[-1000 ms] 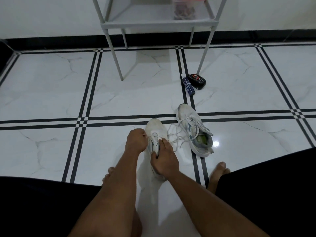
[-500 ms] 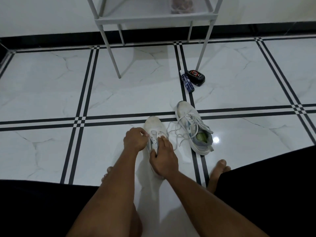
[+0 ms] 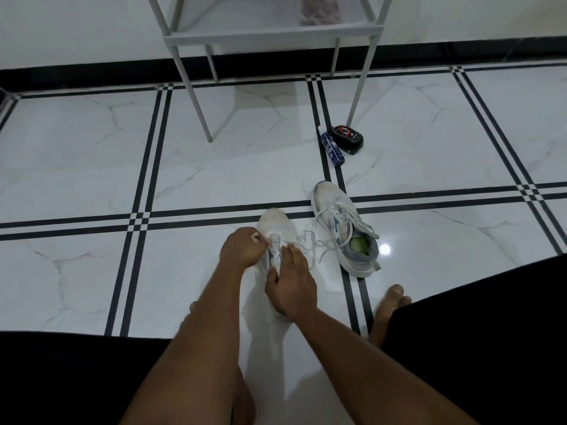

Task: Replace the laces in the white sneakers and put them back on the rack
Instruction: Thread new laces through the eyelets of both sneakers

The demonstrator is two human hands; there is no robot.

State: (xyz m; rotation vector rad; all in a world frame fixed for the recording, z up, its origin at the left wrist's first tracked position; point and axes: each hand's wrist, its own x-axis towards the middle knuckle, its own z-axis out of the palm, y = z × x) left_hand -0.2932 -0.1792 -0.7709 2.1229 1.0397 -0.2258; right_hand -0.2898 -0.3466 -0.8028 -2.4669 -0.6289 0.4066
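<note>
Setting: white marble-look floor (image 3: 214,167) with black double lines; a person sits on it, bare forearms reaching forward, dark clothing at both lower corners.
Near shoe (image 3: 276,228): white sneaker on the floor between the legs, toe pointing away; its heel end is hidden under the right hand.
Left hand (image 3: 242,248): at the near shoe's left side by the eyelets; grip closed, fingers curled and pinching a white lace end (image 3: 254,238) at the fingertips.
Right hand (image 3: 291,282): lies over the near shoe's rear half; thumb against the eyelet strip, fingers fairly straight along the right side, pressing the shoe down. Grip not curled round anything that shows.
Far shoe (image 3: 340,228): white sneaker with grey heel, just right of the near shoe and slightly further off, toe pointing away and left; green insole visible in the opening.
Lace (image 3: 313,243): the far shoe's white lace is threaded and loose, its ends trailing on the floor toward the near shoe and the right hand's fingertips.
Rack (image 3: 270,35): grey metal frame against the wall, well beyond both shoes; one shelf visible, a blurred container on it.
Bottle (image 3: 333,147): dark blue, lying on the floor near the rack's right front leg.
Case (image 3: 348,138): black rounded item with red marking, touching or just beside the bottle.
Foot (image 3: 389,305): bare, on the floor right of the right forearm.
</note>
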